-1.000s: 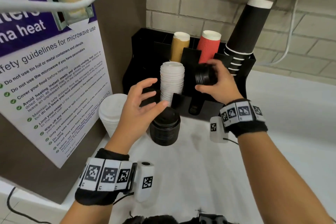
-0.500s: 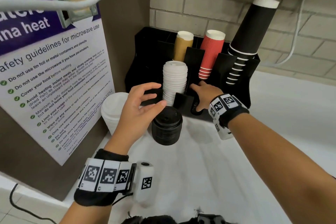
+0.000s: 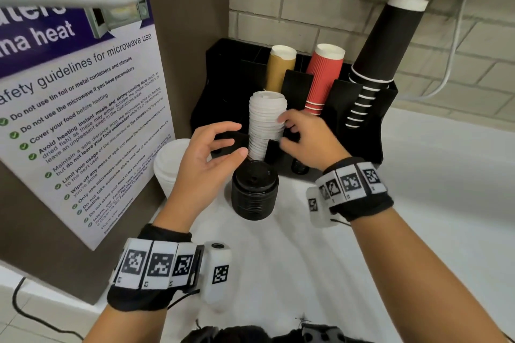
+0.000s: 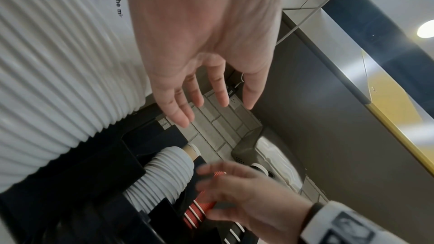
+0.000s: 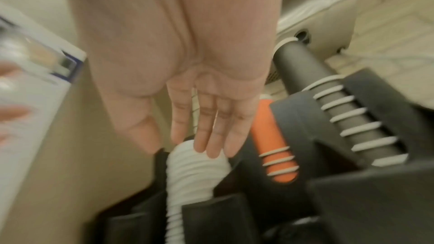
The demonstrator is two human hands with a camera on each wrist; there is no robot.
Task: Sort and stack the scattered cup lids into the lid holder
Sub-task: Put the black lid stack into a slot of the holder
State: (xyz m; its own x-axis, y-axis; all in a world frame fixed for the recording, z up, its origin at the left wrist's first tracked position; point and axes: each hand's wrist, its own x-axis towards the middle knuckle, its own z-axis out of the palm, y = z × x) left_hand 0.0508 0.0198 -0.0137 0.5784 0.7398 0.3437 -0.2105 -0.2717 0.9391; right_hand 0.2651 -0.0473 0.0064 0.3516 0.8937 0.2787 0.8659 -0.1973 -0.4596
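A tall stack of white lids [image 3: 266, 122] [image 5: 192, 172] stands in a front slot of the black lid holder [image 3: 359, 136]. A short stack of black lids [image 3: 299, 168] sits low in the slot to its right. On the table in front stand a loose stack of black lids [image 3: 255, 192] and, further left, a stack of white lids [image 3: 170, 164] [image 4: 58, 81]. My right hand [image 3: 287, 132] [image 5: 195, 146] is empty, its straight fingers at the right side of the slotted white stack. My left hand [image 3: 223, 145] [image 4: 202, 103] hovers empty and spread above the loose black stack.
Brown cups [image 3: 280, 69], red cups [image 3: 323, 78] and tall black cups [image 3: 387, 44] stand in the holder's back slots. A microwave poster panel [image 3: 83, 97] walls off the left, with a brick wall [image 3: 306, 8] behind. White tabletop [image 3: 418, 217] stretches to the right.
My right hand lowered the black lids it held into the holder's slot, let go, and rose to the slotted white stack. The left hand barely moved.
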